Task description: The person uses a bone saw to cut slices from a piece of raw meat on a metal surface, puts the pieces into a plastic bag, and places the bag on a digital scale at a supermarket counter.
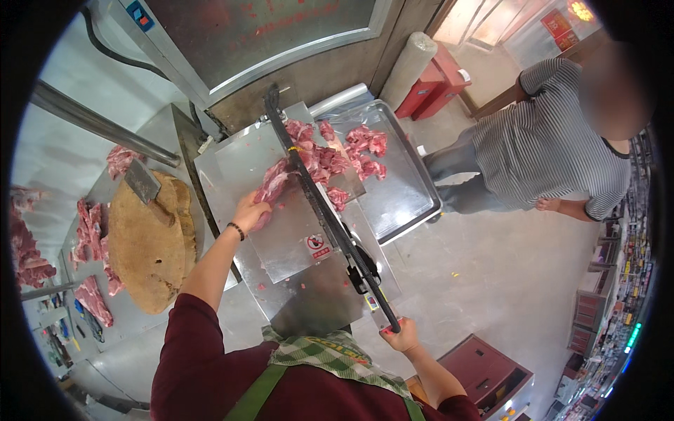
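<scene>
My left hand (249, 213) grips the near end of a long strip of raw meat (277, 178) on the metal cutting bed (226, 158). The strip's far end reaches the long dark arm of a lever cutter (311, 196), which slants across the bed. My right hand (402, 334) is closed around the handle at the arm's near end. Chopped meat pieces (329, 160) lie on the arm's right side, and more pieces (366, 142) rest toward the metal tray (413, 202). The arm hides the blade's contact with the meat.
To the left, a cleaver (143, 181) lies on a round wooden chopping block (145, 247), with raw meat (88, 229) around it. A person in a striped shirt (542, 137) stands beyond the tray. Red boxes (434, 87) and a dark red cabinet (476, 368) stand at the right.
</scene>
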`<state>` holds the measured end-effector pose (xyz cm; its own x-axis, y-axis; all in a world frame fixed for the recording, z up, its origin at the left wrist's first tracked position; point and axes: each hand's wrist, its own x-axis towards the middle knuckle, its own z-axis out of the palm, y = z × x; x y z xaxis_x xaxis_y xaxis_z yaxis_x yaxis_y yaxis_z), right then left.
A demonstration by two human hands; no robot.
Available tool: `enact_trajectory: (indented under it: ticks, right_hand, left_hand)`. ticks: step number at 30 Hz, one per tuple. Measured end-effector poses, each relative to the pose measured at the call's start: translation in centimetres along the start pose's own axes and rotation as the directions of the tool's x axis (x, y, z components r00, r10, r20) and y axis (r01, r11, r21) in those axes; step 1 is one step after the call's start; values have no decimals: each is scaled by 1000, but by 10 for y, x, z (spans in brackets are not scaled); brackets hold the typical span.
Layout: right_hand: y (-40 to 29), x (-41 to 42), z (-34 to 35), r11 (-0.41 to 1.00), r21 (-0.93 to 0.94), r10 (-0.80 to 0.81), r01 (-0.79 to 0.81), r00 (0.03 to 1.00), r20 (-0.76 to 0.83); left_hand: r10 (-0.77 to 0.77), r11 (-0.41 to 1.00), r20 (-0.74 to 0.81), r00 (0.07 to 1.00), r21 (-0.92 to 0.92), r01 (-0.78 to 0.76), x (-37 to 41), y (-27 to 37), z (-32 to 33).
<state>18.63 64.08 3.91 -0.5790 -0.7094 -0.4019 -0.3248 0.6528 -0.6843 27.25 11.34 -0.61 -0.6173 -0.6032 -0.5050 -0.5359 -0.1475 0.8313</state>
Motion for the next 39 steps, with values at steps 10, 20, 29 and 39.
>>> enact_trajectory:
  ticks: [10,20,29,39]
  right_hand:
    - [-132,-25,-79,959,73,271,-274,962,47]
    - [-301,-9,-169,863,226,428,-452,891,151]
    - [-367,9,-201,803,222,512,-554,830,221]
    - [-241,-17,-135,872,266,387,-410,912,136]
  left_hand:
    - [178,984,-30,984,7,-178,-8,-117,-18]
    - [592,567,253,765,545,-618,45,32,-36]
    - [583,545,96,806,690,-477,130,37,-49]
    - [506,530,86,858,754,-388,124,38,-43]
